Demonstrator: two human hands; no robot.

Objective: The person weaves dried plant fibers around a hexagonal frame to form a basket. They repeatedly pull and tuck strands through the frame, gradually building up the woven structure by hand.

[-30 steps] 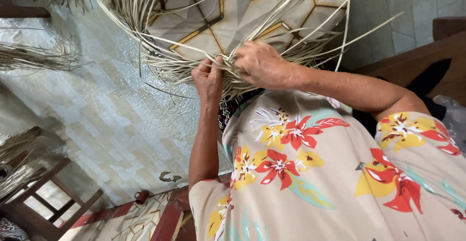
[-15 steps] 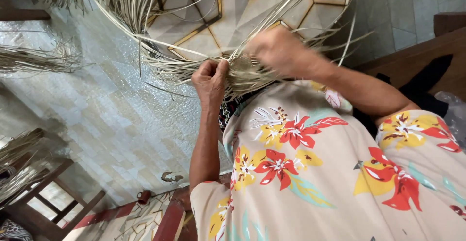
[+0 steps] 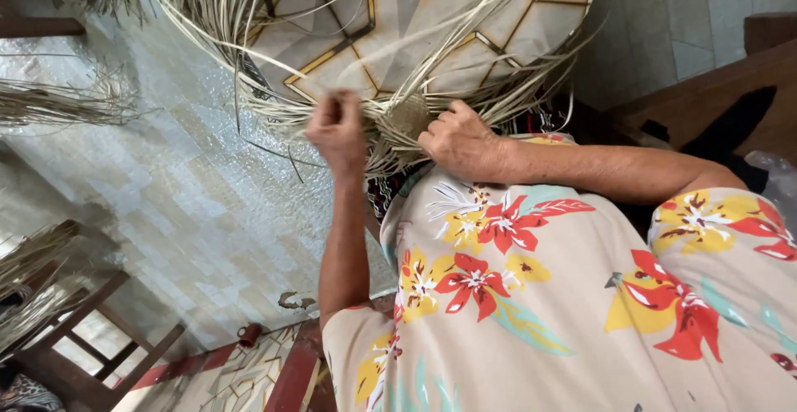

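Note:
A small woven straw patch (image 3: 408, 117) sits between my two hands, with many long loose pale straw strips (image 3: 249, 14) fanning out from it over the floor. My left hand (image 3: 336, 130) is closed in a fist on a few strips at the patch's left side. My right hand (image 3: 461, 142) presses on the patch's right edge, fingers curled onto the strips there. Both forearms reach out from my floral shirt (image 3: 540, 296), which fills the lower right of the view.
Hexagon-patterned floor tiles (image 3: 432, 22) lie beyond the weaving. Straw bundles (image 3: 58, 101) rest at the left. A wooden chair (image 3: 83, 362) stands at the lower left, a small brown cup (image 3: 249, 333) near it. Dark wooden furniture (image 3: 747, 63) is at the right.
My right hand has come down from above the strips to the patch's right edge. My left hand has closed into a fist and shifted slightly left.

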